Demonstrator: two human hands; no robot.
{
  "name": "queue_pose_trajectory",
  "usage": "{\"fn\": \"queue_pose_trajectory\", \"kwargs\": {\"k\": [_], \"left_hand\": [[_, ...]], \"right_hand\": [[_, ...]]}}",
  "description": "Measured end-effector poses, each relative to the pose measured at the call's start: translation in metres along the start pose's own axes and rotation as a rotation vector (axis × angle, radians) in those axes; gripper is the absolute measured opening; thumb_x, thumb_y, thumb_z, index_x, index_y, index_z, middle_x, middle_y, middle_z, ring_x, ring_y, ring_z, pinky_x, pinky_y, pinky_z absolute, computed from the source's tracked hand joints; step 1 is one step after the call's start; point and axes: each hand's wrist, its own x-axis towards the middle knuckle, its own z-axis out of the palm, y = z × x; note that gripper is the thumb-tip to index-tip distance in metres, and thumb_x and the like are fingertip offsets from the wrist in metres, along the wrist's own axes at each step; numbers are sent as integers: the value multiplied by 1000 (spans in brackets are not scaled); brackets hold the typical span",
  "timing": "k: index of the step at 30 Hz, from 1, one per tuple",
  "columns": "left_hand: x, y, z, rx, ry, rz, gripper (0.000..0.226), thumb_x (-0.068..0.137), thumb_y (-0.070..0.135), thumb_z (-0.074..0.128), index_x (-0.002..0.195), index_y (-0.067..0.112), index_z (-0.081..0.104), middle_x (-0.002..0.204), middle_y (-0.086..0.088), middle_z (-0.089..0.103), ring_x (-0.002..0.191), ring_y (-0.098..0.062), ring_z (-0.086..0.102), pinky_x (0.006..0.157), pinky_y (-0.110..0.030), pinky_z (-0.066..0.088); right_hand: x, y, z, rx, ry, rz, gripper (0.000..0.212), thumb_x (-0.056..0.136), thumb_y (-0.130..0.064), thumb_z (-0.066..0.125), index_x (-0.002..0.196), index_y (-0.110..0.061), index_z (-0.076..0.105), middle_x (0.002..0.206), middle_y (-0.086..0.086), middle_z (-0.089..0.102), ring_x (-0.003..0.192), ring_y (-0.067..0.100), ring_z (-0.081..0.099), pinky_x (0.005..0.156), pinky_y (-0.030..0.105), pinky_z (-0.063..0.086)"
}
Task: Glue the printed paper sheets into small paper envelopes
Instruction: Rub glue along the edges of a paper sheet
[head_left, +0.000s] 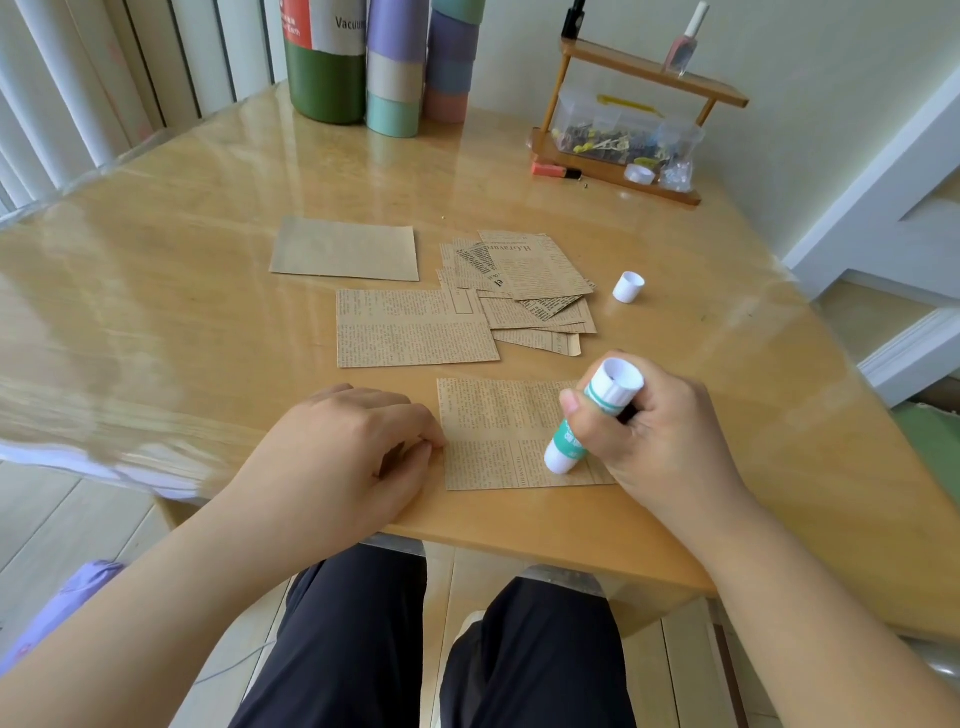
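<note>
A brown printed paper sheet (498, 431) lies near the table's front edge. My right hand (654, 431) grips a white and green glue stick (587, 415), its lower end pressed on the sheet's right part. My left hand (353, 447) rests with curled fingers on the sheet's left edge, pinning it down. The glue stick's white cap (628, 287) stands apart on the table further back. Another printed sheet (410, 327) lies flat behind the first one. A loose pile of finished printed envelopes (524, 286) sits behind that. A plain brown sheet (345, 249) lies at the back left.
The wooden table (208, 291) has a clear plastic cover. Tall coloured tubes (395, 62) stand at the back. A small wooden shelf (623, 130) with a clip box sits back right, an orange marker (555, 171) beside it. My legs show under the front edge.
</note>
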Motion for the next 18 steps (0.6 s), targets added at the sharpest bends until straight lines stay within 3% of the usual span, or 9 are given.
{"fn": "queue_pose_trajectory", "kwargs": {"k": [3, 5, 7, 10, 15, 18], "left_hand": [[0, -1, 1, 0, -9, -4, 27, 80, 27, 42, 78, 22, 68, 61, 14, 56, 57, -8, 51, 64, -20, 43], [0, -1, 1, -3, -16, -11, 27, 80, 28, 42, 79, 22, 68, 62, 13, 57, 57, -7, 51, 67, -18, 39], [-1, -2, 1, -4, -16, -14, 27, 81, 28, 42, 78, 22, 68, 62, 12, 57, 57, -7, 52, 67, -18, 38], [0, -1, 0, -1, -13, -9, 28, 81, 28, 42, 78, 22, 68, 62, 12, 58, 57, -8, 53, 65, -21, 44], [0, 0, -1, 4, -5, -5, 27, 81, 27, 42, 78, 21, 68, 61, 13, 55, 56, -9, 52, 62, -23, 43], [0, 0, -1, 0, -7, -7, 27, 81, 27, 41, 78, 21, 68, 61, 14, 54, 56, -9, 51, 61, -23, 42]], "right_hand": [[11, 6, 3, -61, 29, 8, 26, 76, -40, 57, 60, -25, 42, 48, 3, 53, 45, 5, 35, 45, 10, 28], [18, 8, 4, -80, 45, -4, 28, 77, -39, 58, 60, -32, 37, 48, 6, 48, 45, 6, 34, 45, 9, 27], [23, 7, 5, -45, 58, 1, 39, 81, -23, 66, 58, -28, 36, 44, -6, 41, 41, 4, 39, 43, 4, 27], [22, 10, 3, -31, 38, 25, 43, 84, -1, 66, 58, -19, 37, 40, -11, 41, 39, -2, 47, 40, 1, 29], [11, 6, -5, -100, 18, -22, 33, 81, -22, 63, 62, -1, 47, 49, -19, 55, 43, 4, 39, 44, 6, 27], [-2, 1, -11, -91, 7, -12, 32, 80, -19, 61, 62, 4, 47, 47, -24, 53, 42, 0, 41, 44, 3, 27]]}}
